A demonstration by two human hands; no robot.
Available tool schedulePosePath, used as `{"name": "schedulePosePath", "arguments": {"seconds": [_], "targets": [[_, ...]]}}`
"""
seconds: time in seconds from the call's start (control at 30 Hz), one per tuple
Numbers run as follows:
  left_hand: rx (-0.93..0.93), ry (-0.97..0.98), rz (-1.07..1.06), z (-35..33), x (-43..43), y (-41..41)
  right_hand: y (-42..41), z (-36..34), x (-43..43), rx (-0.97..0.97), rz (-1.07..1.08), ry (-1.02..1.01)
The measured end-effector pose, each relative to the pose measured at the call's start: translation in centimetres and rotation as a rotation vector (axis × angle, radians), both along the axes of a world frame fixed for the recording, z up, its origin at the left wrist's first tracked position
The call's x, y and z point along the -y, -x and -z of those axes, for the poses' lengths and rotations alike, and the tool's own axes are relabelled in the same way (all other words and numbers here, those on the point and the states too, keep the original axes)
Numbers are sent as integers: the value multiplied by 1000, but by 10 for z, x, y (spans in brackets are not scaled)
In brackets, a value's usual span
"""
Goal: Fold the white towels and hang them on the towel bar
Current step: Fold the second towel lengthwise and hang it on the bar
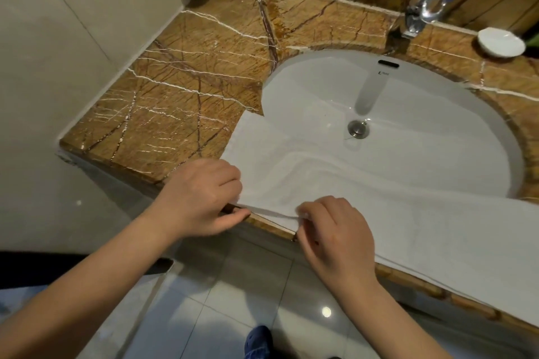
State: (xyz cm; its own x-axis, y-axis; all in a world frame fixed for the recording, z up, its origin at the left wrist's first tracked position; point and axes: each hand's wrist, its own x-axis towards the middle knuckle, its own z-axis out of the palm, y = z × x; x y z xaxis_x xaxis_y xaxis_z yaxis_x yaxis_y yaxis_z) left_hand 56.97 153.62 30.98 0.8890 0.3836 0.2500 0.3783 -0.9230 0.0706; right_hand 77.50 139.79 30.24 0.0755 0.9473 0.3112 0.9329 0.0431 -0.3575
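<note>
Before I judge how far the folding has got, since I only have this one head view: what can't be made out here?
- Towel bar: nowhere in the head view, outside the frame.
- White towel: its right end is cut off by the frame edge; its layers cannot be counted.
- Left hand and right hand: fingertips curl under the towel's near edge, grip hidden.
- Faucet: blurred, top cut off.
- Sink: logo too small.

The counter in the upper left of the frame lay bare up to the wall, open to a hand. The towel covered the lower half of the sink and the front edge. A faucet and a dish blocked the upper right.
</note>
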Motion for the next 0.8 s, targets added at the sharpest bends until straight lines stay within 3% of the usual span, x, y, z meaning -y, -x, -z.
{"name": "schedulePosePath", "arguments": {"seconds": [0.17, 0.4, 0.57, 0.8], "targets": [[-28, 12, 156, 1, 10, -32, -1, 1, -2, 21, -43, -33], [-46, 41, 144, 1, 3, -37, -8, -17, -2, 1, -101, -101], [-97, -6, 187, 3, -1, -33, -7, -6, 12, 42, -150, 29], [-90, -8, 148, 7, -2, -18, -52, 1, 42, -14, -10, 40]]}}
